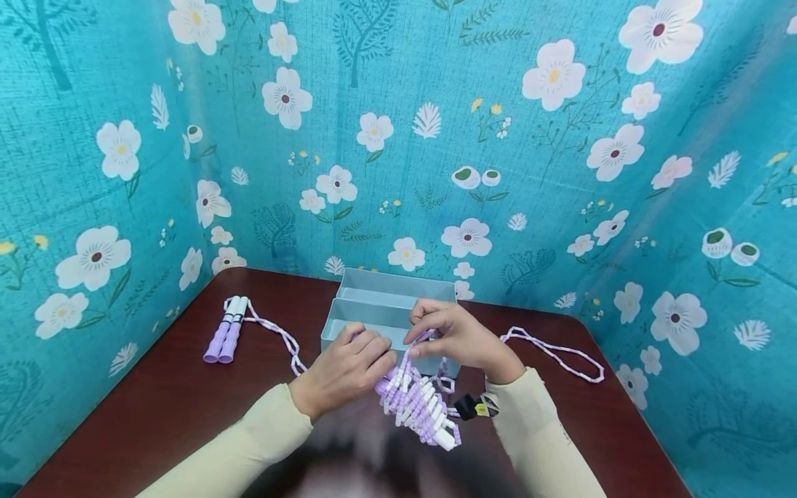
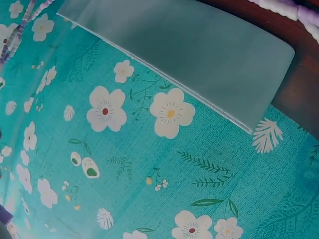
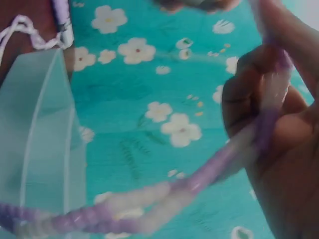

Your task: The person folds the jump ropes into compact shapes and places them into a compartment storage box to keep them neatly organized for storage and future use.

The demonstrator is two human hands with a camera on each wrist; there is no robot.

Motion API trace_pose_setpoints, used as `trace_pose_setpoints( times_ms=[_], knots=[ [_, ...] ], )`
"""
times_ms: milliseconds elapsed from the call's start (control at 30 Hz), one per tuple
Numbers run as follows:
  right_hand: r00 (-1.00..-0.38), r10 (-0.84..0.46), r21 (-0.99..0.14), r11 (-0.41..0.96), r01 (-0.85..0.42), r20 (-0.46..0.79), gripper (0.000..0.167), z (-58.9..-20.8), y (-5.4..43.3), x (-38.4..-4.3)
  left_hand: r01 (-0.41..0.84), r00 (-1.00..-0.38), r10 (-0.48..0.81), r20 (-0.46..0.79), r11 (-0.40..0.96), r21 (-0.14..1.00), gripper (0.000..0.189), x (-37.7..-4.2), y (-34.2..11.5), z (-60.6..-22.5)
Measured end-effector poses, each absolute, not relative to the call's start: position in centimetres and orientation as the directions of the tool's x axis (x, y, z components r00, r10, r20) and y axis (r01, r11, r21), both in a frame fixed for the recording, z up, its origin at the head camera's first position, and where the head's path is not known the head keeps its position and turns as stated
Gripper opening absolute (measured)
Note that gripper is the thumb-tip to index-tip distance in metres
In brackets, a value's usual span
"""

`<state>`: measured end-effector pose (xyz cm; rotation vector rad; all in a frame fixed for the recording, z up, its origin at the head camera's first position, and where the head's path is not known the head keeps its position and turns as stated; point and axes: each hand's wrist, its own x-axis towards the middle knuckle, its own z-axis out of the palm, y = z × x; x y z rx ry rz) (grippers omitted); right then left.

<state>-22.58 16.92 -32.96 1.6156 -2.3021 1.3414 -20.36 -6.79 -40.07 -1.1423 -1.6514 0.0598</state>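
Note:
Wound into a thick bundle, a purple-and-white beaded jump rope (image 1: 407, 404) hangs below my hands, with a white end poking out at its bottom. My left hand (image 1: 349, 366) grips the top of the bundle, its fingers curled over it. Above and to the right, my right hand (image 1: 457, 335) pinches a beaded strand (image 1: 407, 356) that runs up from the bundle. In the right wrist view, the blurred strand (image 3: 214, 172) passes through the right hand's (image 3: 284, 114) curled fingers and trails off to the left. The left wrist view does not show the left hand.
Behind my hands stands a light blue open box (image 1: 336, 308) with two troughs. On the brown table (image 1: 156, 408), two purple-and-white handles (image 1: 227, 332) lie at left, with beaded rope running from them. A rope loop (image 1: 554, 349) lies at right. A floral curtain (image 1: 398, 194) surrounds the table.

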Motion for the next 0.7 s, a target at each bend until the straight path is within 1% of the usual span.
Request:
trace_pose_setpoints(
  times_ms=[67,167,267,333,433,533,600,700],
  knots=[
    [-0.488,-0.729,-0.643,0.086,-0.761,0.480,0.018,-33.7,16.9,-22.7,0.637,0.042,0.691,0.722,0.538,-0.553,0.017,-20.2,-6.9,-40.0],
    [-0.509,-0.703,-0.671,0.062,-0.739,0.497,0.014,-34.5,16.8,-22.4,0.634,0.059,0.670,0.740,0.547,-0.546,0.014,-20.0,-6.9,-39.9],
    [-0.540,-0.677,-0.706,0.042,-0.707,0.500,0.010,-35.2,16.6,-21.9,0.638,0.066,0.630,0.774,0.570,-0.518,0.013,-19.9,-6.7,-39.6],
    [-0.576,-0.644,-0.724,0.049,-0.688,0.504,0.010,-35.7,16.3,-21.6,0.646,0.062,0.599,0.799,0.586,-0.489,0.013,-19.9,-6.6,-39.4],
    [-0.624,-0.568,-0.726,0.067,-0.685,0.536,0.014,-36.3,15.8,-21.2,0.657,0.034,0.552,0.833,0.616,-0.435,0.014,-20.0,-6.4,-39.2],
    [-0.633,-0.505,-0.710,0.055,-0.702,0.587,0.015,-36.8,15.0,-20.8,0.655,-0.007,0.515,0.857,0.650,-0.385,0.015,-20.0,-6.2,-39.1],
    [-0.654,-0.495,-0.751,0.004,-0.661,0.572,0.014,-36.8,14.5,-20.5,0.646,-0.034,0.498,0.866,0.673,-0.361,0.016,-20.0,-6.3,-39.0],
    [-0.684,-0.496,-0.783,0.013,-0.622,0.535,0.010,-37.1,14.0,-19.7,0.628,-0.065,0.485,0.872,0.699,-0.342,0.018,-20.1,-6.6,-38.8]
  ],
)
